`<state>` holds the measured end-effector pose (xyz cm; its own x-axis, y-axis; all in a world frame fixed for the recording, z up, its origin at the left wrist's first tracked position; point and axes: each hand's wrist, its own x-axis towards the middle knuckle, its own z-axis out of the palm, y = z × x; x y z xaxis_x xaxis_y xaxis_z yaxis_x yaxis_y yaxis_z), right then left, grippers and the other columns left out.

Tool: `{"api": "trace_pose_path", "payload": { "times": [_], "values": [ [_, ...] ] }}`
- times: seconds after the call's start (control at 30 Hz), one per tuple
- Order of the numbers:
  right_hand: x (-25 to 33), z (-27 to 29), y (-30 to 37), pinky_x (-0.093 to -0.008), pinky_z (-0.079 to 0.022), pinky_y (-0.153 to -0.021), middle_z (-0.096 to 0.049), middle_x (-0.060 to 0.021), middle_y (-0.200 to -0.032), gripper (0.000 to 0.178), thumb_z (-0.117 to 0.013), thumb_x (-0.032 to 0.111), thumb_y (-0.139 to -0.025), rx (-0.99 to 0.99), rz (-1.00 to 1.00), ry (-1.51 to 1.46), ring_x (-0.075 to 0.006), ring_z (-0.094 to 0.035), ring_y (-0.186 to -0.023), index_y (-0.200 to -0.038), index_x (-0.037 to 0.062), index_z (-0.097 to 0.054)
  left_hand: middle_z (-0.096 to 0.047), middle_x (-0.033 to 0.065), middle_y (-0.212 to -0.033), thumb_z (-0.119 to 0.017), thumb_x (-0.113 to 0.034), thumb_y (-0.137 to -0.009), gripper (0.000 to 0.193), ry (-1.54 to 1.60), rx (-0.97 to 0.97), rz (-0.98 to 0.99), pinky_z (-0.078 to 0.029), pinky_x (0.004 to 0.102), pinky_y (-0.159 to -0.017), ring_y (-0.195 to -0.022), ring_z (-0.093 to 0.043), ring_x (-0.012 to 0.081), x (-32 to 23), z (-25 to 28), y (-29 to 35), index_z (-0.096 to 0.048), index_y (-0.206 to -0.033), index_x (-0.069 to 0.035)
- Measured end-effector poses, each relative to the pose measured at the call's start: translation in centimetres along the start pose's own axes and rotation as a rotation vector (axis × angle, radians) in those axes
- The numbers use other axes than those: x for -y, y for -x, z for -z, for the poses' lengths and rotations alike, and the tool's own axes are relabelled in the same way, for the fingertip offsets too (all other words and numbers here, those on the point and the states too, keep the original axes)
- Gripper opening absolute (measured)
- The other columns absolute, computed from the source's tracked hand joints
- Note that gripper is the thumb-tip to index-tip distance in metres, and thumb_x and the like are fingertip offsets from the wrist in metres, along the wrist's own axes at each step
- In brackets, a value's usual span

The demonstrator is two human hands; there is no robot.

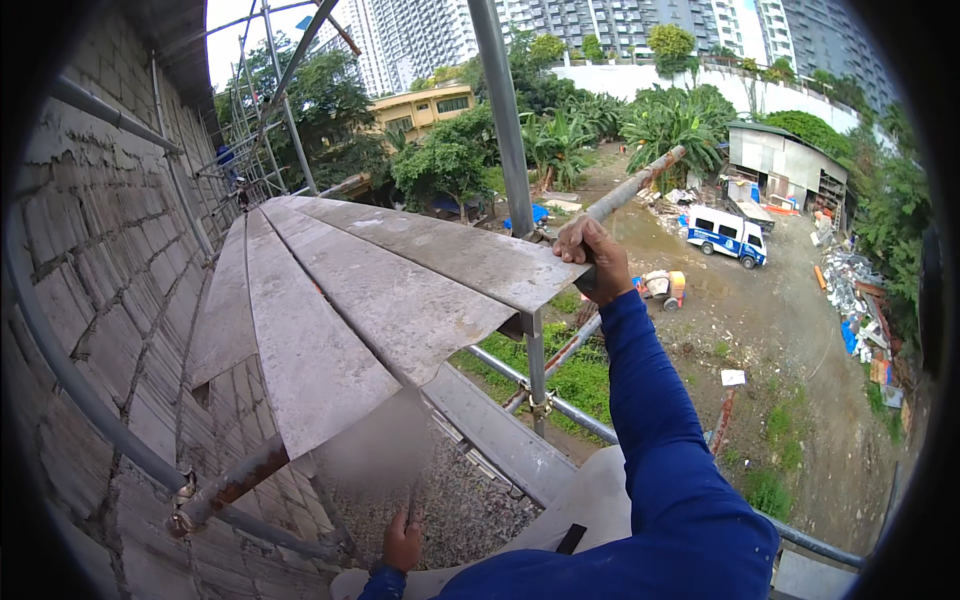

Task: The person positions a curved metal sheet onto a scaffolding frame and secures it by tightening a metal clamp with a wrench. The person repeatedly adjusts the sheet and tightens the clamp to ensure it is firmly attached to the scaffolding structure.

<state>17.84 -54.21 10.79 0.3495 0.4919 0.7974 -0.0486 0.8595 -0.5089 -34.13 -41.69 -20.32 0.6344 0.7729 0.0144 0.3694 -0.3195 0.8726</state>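
My right hand (597, 258), at the end of an outstretched blue sleeve, is closed over the near right corner of a grey scaffold plank (440, 243). Its fingers lie on top, close to an upright steel pole (505, 120). Lower down, my left hand (403, 540) is closed around a thin dark handle (412, 497). Just above that handle is a blurred grey patch, so I cannot make out what it belongs to. Several planks lie side by side, the closest one to the wall being another grey plank (310, 370).
A rough block wall (95, 280) runs along the left. A rusty pipe (235, 480) supports the planks, and a lower walkway board (500, 430) lies beneath. Far below on the ground are a white and blue van (725, 237) and a concrete mixer (662, 287).
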Motion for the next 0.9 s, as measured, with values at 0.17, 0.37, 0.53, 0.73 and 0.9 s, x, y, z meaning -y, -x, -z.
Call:
{"api": "trace_pose_path", "payload": {
  "times": [0.17, 0.37, 0.53, 0.73, 0.9],
  "values": [
    [-1.9, -4.8, 1.2, -0.0327, -0.046, -0.083, -0.048, -0.0027, -0.066, 0.039, -0.055, 0.037, -0.105, 0.013, -0.058, -0.042, -0.0168, -0.053, -0.071, -0.081, 0.0059, -0.056, -0.066, 0.0132, -0.081, -0.055, -0.029, -0.099, 0.033, -0.06, 0.066, 0.203, -0.05, 0.0437, -0.069, -0.075, -0.065, 0.0261, 3.3, 0.0, 0.0, -0.064, -0.113, 0.0],
    [-1.5, -3.5, 1.4, -0.0337, -0.045, -0.082, -0.047, -0.0006, -0.059, 0.039, -0.05, 0.036, -0.107, 0.006, -0.003, -0.068, -0.0169, -0.053, -0.069, -0.081, 0.0078, -0.055, -0.065, 0.016, -0.081, -0.056, -0.033, -0.099, 0.035, -0.188, 0.185, -0.053, -0.049, 0.0456, -0.07, -0.075, -0.065, 0.0331, 0.6, -2.9, -5.5, -0.064, -0.113, -0.001],
    [-1.8, -3.4, 1.4, -0.0356, -0.046, -0.085, -0.05, -0.0026, -0.062, 0.037, -0.049, 0.035, -0.107, 0.033, 0.041, -0.083, -0.0189, -0.055, -0.071, -0.084, 0.0065, -0.056, -0.065, 0.018, -0.082, -0.056, -0.036, -0.1, 0.038, -0.148, 0.233, -0.039, -0.048, 0.0483, -0.071, -0.077, -0.064, 0.0374, -2.0, -3.4, -6.5, -0.064, -0.114, -0.001],
    [-0.5, 0.2, 1.7, -0.044, -0.052, -0.092, -0.059, -0.005, -0.075, 0.032, -0.046, 0.031, -0.109, -0.278, 0.118, -0.124, -0.0211, -0.063, -0.08, -0.095, 0.0059, -0.06, -0.06, 0.0096, -0.095, -0.052, -0.034, -0.104, 0.041, -0.133, 0.353, 0.169, -0.047, 0.0445, -0.08, -0.085, -0.057, 0.0235, 3.3, -4.5, -4.7, -0.061, -0.126, 0.0],
    [-2.0, 5.6, 0.8, -0.037, -0.055, -0.081, -0.063, -0.0047, -0.079, 0.016, -0.057, 0.017, -0.105, -0.556, 0.185, 0.2, -0.0191, -0.065, -0.075, -0.095, 0.0051, -0.063, -0.061, 0.0268, -0.136, -0.056, -0.03, -0.097, 0.068, -0.301, 0.207, 0.071, -0.05, 0.0418, -0.1, -0.115, -0.066, 0.0313, 15.9, -3.0, -1.2, -0.036, -0.159, -0.013]
  ]
}}
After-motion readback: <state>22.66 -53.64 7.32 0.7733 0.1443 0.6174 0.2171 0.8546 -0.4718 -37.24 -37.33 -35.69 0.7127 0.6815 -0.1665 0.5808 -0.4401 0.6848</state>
